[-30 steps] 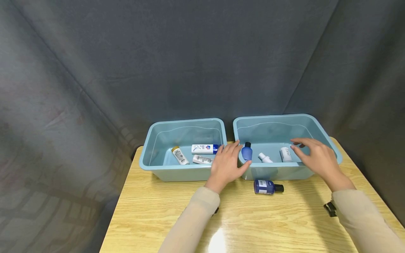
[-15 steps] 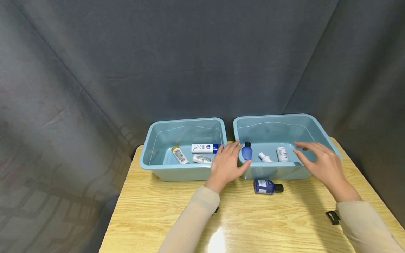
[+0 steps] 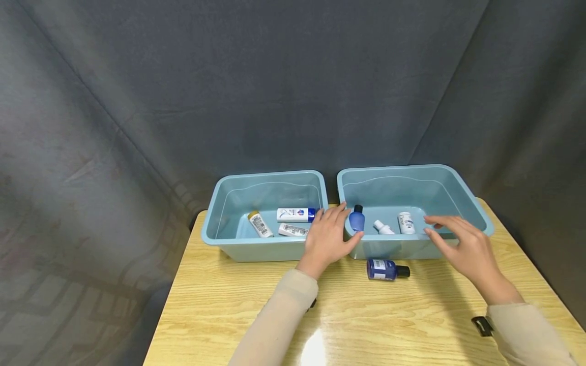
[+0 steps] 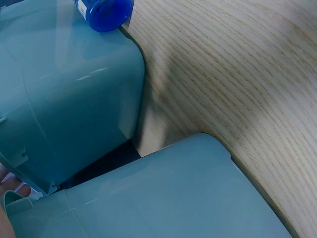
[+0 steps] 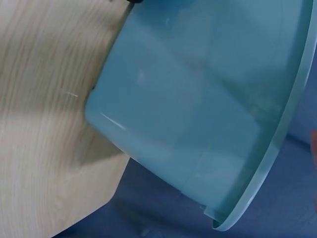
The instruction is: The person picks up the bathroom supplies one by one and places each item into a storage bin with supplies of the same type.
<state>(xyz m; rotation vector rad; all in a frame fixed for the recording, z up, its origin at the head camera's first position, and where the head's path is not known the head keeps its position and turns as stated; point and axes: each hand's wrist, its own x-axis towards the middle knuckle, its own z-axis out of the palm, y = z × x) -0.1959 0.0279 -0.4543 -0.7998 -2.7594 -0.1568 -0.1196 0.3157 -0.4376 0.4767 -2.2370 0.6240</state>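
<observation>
My left hand (image 3: 326, 239) rests across the facing rims of two blue-green plastic bins, fingers spread and holding nothing. Over the front right part of the right bin (image 3: 396, 172), my right hand (image 3: 467, 246) hovers with thumb and fingers apart, nothing between them. To its left, a small white bottle (image 3: 406, 222) labelled Dove lies on that bin's floor. Beside it are a smaller white bottle (image 3: 383, 227) and a blue bottle with a black cap (image 3: 357, 220). A dark blue bottle (image 3: 383, 270) lies on the wooden table in front; its blue end (image 4: 105, 15) shows in the left wrist view.
The left bin (image 3: 270, 178) contains a white tube with a gold cap (image 3: 260, 225), a white bottle with a blue cap (image 3: 295, 215) and a white printed tube (image 3: 293, 230). Grey curtain (image 3: 293, 91) hangs behind the table (image 3: 220, 310).
The Dove bottle has shifted left along the right bin's floor. My right hand has drawn slightly right and back toward me, while my left hand has stayed in place.
</observation>
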